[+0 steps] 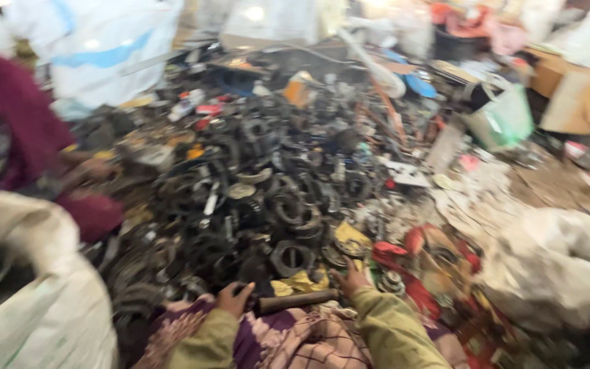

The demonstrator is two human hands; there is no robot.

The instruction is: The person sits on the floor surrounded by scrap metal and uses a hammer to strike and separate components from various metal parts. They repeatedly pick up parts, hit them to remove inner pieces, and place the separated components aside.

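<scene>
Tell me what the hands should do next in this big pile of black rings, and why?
Probably the left hand should close on the dark ring-shaped scrap piece at its fingertips. It already rests at the near edge of the heap of black metal rings, while the right hand lies spread on yellow scraps beside a rusty brown metal bar. The blur hides the exact grip.

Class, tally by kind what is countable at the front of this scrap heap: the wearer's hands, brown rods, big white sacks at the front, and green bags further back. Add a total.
Hands: 2, left hand and right hand
Brown rod: 1
White sacks: 2
Green bag: 1
Total: 6
The dark rings are too blurred to count.
</scene>
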